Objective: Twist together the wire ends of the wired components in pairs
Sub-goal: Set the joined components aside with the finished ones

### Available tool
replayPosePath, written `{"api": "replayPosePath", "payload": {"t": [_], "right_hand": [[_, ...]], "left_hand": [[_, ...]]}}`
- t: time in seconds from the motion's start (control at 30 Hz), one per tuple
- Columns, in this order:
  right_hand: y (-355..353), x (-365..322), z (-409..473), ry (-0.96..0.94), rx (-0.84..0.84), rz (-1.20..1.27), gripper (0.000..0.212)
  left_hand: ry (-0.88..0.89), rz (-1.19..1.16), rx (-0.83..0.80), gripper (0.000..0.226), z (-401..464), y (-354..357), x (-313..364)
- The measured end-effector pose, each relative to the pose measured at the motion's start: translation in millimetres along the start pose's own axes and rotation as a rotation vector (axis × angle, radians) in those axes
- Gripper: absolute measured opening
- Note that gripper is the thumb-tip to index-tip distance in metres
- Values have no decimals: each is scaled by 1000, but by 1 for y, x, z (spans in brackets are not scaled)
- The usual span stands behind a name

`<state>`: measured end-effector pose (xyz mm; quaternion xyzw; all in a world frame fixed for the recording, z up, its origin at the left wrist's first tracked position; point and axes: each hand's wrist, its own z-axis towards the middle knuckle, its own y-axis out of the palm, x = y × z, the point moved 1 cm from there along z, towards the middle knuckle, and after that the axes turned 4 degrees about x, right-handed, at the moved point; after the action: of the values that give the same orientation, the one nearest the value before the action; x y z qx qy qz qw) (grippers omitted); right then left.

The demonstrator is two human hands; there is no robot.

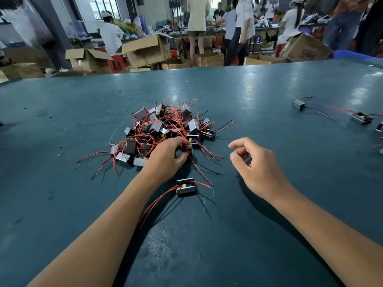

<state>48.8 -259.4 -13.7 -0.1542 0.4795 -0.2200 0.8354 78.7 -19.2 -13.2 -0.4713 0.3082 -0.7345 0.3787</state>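
The pile of wired components (165, 131) is lying in the middle of the tabletop (62, 204), with red and black wires sticking out everywhere. The left hand (167, 157) is reaching into the near side of the pile, its fingers (182, 156) curling round one small box there. The right hand (255, 164) is hanging just beside the pile, loosely curled and holding nothing.

The boxes are looking small, light and hard. The wires are looking thin and bendy, so pinching near the bare tips is probably best for twisting. They are tangling together, so pulling one out may be dragging others along.

One loose component (186, 187) is lying between the arms. More components (361, 118) are sitting near the right edge.
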Motion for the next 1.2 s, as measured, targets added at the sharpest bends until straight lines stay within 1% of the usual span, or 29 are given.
{"api": "replayPosePath", "payload": {"t": [0.07, 0.13, 0.2, 0.27, 0.33, 0.4, 0.47, 0.5, 0.53, 0.6, 0.63, 0.7, 0.73, 0.8, 0.83, 0.9, 1.03, 1.1, 1.13, 1.2], "right_hand": [[-1, -2, 0, -40, 7, 4, 12], [-4, -6, -1, -138, 25, -9, 14], [-6, -14, -3, -303, 51, -54, 20], [-6, -23, -4, -530, 73, -128, 22], [-5, -31, -3, -714, 59, -213, 24], [-4, -35, -2, -789, 3, -319, 33], [-3, -33, -1, -754, -92, -420, 50], [-3, -31, -1, -716, -141, -446, 56], [-3, -29, -2, -681, -172, -457, 57], [-7, -26, -1, -627, -196, -435, 46], [-10, -25, 0, -586, -221, -405, 38], [-16, -19, 2, -460, -296, -361, 29], [-19, -15, 3, -389, -328, -361, 26], [-24, -6, 6, -273, -380, -414, 23], [-25, -2, 7, -234, -404, -453, 22], [-27, 1, 8, -189, -433, -521, 22], [-26, 0, 8, -150, -435, -609, 28], [-27, 0, 8, -128, -409, -580, 36], [-28, -1, 8, -114, -363, -527, 39], [-31, -5, 9, -117, -214, -412, 38]], "left_hand": [[22, 34, 16, 31, 0, -3, 2], [55, 9, 74, 35, 0, -10, 7], [64, -135, 99, 39, -1, -18, 14], [3, -390, 35, 39, -6, -24, 22], [-55, -566, -17, 31, -11, -25, 31], [-13, -628, -38, 20, -13, -24, 39], [11, -724, -75, 20, -15, -23, 46], [0, -773, -100, 22, -16, -22, 47], [-21, -807, -134, 25, -17, -21, 48], [-55, -831, -223, 26, -19, -19, 48], [-66, -817, -255, 22, -20, -20, 47], [-25, -670, -268, 11, -19, -27, 38], [26, -545, -277, 12, -19, -33, 32], [107, -329, -369, 13, -21, -42, 22], [121, -273, -429, 13, -23, -44, 18], [127, -242, -509, 16, -26, -44, 16], [133, -236, -512, 12, -27, -40, 17], [142, -211, -487, 8, -27, -38, 18], [145, -198, -476, 7, -27, -38, 18], [153, -172, -456, 8, -28, -37, 18]]}}
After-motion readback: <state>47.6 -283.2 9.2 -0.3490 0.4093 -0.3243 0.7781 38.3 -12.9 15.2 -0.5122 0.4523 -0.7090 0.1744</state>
